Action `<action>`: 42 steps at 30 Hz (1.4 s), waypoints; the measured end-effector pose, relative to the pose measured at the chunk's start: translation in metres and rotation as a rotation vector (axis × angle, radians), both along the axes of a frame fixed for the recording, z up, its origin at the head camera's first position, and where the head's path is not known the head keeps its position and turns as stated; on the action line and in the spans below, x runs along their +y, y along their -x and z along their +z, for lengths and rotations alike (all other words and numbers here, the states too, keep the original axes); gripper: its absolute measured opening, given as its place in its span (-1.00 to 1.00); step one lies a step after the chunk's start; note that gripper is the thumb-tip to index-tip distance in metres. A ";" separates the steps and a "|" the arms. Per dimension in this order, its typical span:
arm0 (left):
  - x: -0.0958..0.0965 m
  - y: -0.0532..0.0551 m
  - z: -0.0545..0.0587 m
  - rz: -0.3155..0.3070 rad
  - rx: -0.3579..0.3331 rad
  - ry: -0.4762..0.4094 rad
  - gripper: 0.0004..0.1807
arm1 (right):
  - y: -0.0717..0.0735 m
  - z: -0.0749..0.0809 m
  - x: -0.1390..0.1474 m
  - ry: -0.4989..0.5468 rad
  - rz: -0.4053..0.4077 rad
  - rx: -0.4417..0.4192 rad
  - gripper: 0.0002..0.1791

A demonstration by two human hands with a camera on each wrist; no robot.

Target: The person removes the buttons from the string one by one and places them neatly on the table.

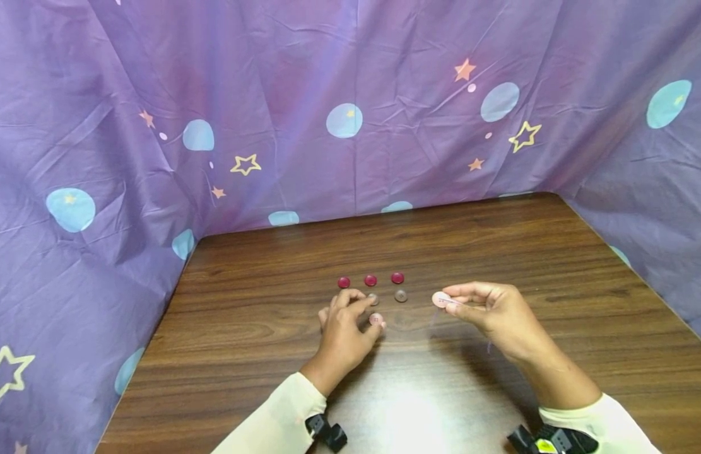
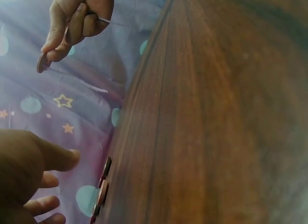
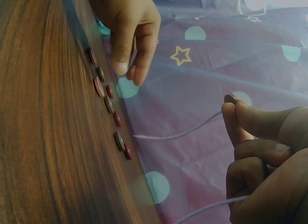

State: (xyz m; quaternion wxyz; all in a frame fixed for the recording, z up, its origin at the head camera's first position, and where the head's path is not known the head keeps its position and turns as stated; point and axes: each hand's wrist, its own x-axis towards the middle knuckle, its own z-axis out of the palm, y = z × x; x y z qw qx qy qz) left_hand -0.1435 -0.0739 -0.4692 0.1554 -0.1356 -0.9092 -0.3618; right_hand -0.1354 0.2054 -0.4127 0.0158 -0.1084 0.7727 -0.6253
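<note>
My right hand (image 1: 494, 309) pinches a pale pink button (image 1: 440, 299) between thumb and fingertips, up off the table. A thin lilac cord (image 3: 178, 136) trails from that button, and another stretch of it leaves the curled lower fingers. My left hand (image 1: 344, 325) hovers low over the table with loosely bent fingers and nothing between them. Close by its fingertips, in the head view, are a pink button (image 1: 375, 319) and a brownish button (image 1: 373, 299). A second brownish button (image 1: 400, 296) lies to the right. Part of the button group is hidden behind the left hand.
Three dark red buttons form a row behind the others: left button (image 1: 343, 282), middle button (image 1: 370, 280), right button (image 1: 397, 278). The wooden table (image 1: 259, 328) ends at a purple patterned cloth (image 1: 305, 82) at the back and sides.
</note>
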 end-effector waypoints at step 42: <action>0.050 -0.001 0.041 -0.285 0.030 -0.143 -0.40 | 0.000 -0.004 -0.004 0.068 0.035 0.083 -0.71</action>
